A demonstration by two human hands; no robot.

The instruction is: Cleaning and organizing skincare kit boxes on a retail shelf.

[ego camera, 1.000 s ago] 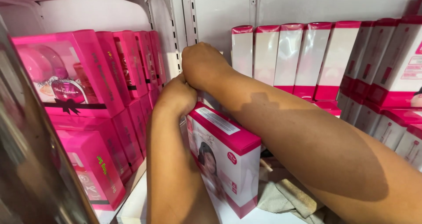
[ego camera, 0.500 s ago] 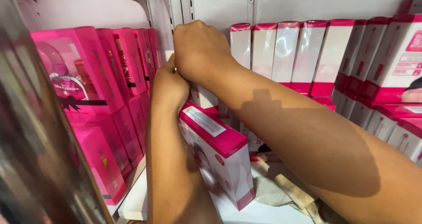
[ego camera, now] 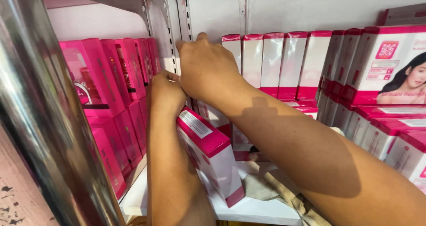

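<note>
Both my hands reach deep into a shelf bay. My right hand (ego camera: 206,68) is curled over the top of an upright white and pink box (ego camera: 212,116) at the left end of a row, beside the slotted upright (ego camera: 177,26). Only the lower part of that box shows under my wrist. My left hand (ego camera: 166,93) is closed against the box's left side, fingers hidden. Below my left forearm a second white and pink box (ego camera: 208,150) leans tilted on the shelf.
A row of upright white and pink boxes (ego camera: 284,62) fills the back right, with larger boxes (ego camera: 390,66) stacked at the far right. Bright pink window boxes (ego camera: 102,75) stand on the left. A beige cloth (ego camera: 275,186) lies on the white shelf board (ego camera: 248,210). A shiny metal post (ego camera: 49,119) crosses the left foreground.
Both hands have moved upward and farther back toward the slotted upright. The tilted box stays leaning below them.
</note>
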